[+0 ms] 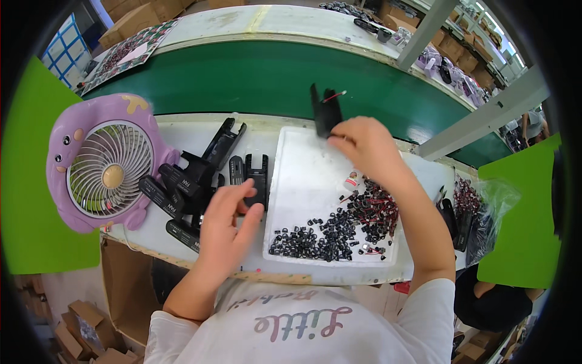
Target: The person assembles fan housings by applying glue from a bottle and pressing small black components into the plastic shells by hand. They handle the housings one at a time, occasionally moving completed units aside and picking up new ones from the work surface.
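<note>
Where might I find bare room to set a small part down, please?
The white tray is bare at its upper left, above the small black parts and left of the red wires. The green surface beyond also has space. Black casings crowd between purple fan and tray.

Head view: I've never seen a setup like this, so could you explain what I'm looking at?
There is no machine, just a person's two bare hands, filmed from above by a wide fisheye camera on their head, so straight edges look bent. The right hand has a black housing in its grip, raised near the tray's far edge. The left hand is at another black part; contact is unclear. The white tray holds small black pieces and reddish wires. Left of it lie more black parts and a purple fan.
</note>
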`<state>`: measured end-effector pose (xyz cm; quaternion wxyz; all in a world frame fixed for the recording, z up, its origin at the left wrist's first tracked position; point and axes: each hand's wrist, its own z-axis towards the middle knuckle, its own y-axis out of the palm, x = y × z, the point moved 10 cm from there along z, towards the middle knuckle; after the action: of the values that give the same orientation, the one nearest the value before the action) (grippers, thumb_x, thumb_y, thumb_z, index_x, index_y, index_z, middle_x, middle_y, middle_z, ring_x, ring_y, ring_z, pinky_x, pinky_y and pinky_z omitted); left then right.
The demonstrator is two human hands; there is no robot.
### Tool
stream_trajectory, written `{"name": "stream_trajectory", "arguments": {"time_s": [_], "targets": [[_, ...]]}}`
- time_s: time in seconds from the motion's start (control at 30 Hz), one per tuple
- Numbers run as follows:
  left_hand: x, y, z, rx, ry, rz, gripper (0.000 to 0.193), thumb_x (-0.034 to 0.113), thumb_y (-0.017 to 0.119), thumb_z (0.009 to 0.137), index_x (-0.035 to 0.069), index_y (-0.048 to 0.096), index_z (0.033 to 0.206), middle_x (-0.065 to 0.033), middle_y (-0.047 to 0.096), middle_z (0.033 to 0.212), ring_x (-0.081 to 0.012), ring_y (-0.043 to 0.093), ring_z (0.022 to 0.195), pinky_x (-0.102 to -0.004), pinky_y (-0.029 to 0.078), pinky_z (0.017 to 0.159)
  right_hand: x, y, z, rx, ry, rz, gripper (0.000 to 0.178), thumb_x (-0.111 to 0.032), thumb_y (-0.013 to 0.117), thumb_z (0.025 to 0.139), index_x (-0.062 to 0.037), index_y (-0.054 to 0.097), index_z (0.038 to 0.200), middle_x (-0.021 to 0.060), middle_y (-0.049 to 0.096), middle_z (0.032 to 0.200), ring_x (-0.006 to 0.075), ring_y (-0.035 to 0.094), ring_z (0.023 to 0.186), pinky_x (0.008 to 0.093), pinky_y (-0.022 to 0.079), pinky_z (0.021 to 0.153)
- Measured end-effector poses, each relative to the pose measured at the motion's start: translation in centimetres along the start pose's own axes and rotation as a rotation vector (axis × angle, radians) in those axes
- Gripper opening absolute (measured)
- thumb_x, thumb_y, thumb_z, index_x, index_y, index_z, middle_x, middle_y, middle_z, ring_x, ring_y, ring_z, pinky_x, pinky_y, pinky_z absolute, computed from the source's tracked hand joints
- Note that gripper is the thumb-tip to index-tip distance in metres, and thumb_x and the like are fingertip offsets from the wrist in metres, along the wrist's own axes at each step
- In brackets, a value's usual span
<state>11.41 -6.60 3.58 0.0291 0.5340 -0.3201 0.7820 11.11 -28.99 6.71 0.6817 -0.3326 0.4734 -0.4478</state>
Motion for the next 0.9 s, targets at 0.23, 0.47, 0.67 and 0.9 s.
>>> {"name": "stream_trajectory", "arguments": {"time_s": [0.23,0.47,0.67,0.9], "targets": [[-1.9,5.8,-0.4,-0.223,-0.365,-0.864,0.041,0.015,0.044,0.094,0.001,0.037,0.131,-0.0093,0.055,0.115,-0.0134,0.055,0.095,-0.0240,0.044,0.072,-11.3,-0.7,-4.3,-0.027,-0.370,-0.028,0.013,-0.014,0.069,0.068,-0.0091,0.061,0.076,0.0012,0.049,0.062,0.0200,0.047,0.060,0.0337,0.035,0.058],[-0.5,7.8,-0.9,-0.364,-0.423,-1.323,0.041,0.024,0.040,0.095,0.002,0.036,0.130,-0.0073,0.054,0.114,-0.0157,0.053,0.104,-0.0287,0.046,0.081,-13.5,-0.6,-6.0,-0.103,-0.403,0.044,0.016,-0.017,0.070,0.067,-0.0090,0.059,0.076,0.0000,0.045,0.061,0.0188,0.046,0.059,0.0331,0.034,0.055],[-1.3,8.1,-2.0,-0.299,-0.514,-1.383,0.047,0.029,0.044,0.094,0.007,0.032,0.133,-0.0054,0.050,0.120,-0.0147,0.051,0.109,-0.0315,0.044,0.090,-11.3,-2.3,-3.5,0.046,-0.184,0.234,0.023,-0.017,0.070,0.068,-0.0059,0.058,0.084,0.0081,0.046,0.073,0.0274,0.049,0.070,0.0367,0.039,0.060],[-0.7,9.5,-2.9,-0.392,-0.559,-1.405,0.049,0.028,0.045,0.093,0.004,0.030,0.134,-0.0064,0.048,0.124,-0.0164,0.049,0.113,-0.0338,0.041,0.095,-9.3,-1.5,-3.1,0.059,-0.123,0.234,0.015,-0.004,0.071,0.065,-0.0033,0.063,0.078,0.0068,0.043,0.073,0.0239,0.044,0.069,0.0336,0.037,0.060]]}}
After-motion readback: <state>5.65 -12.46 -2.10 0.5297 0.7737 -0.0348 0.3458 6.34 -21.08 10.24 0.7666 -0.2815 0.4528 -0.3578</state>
